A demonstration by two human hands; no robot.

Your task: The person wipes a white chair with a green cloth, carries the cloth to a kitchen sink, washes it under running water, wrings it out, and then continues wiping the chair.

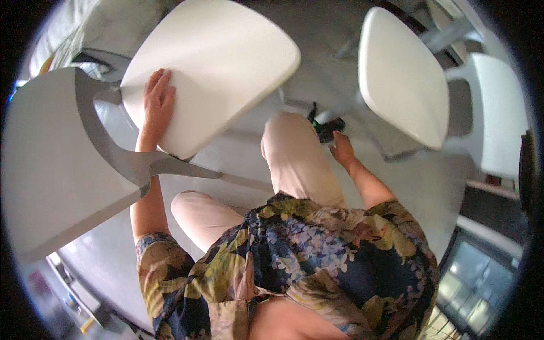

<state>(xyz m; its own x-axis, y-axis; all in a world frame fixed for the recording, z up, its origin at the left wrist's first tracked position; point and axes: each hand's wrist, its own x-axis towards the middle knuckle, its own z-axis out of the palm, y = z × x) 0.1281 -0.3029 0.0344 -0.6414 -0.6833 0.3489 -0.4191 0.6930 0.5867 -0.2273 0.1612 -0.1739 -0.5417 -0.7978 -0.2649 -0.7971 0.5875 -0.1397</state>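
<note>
My left hand (159, 100) lies palm down on the white seat (221, 68) of a chair, holding nothing. The forearm passes behind the chair's grey support frame (123, 153), between the seat and the wide white backrest (55, 161). Low beside my bent knee, my right hand (342, 148) is at a small black object (329, 132) with a bit of green on it, near the floor. The object is blurred and partly crossed by a pale chair leg (331, 114). Whether my fingers grip it or only touch it, I cannot tell.
A second chair stands to the right, its white seat (401, 80) tilted in view and its backrest (501, 114) beyond. Grey floor (408, 182) runs beneath. A glass-fronted unit (476, 276) is at lower right. Blurred items (76, 297) fill the lower left.
</note>
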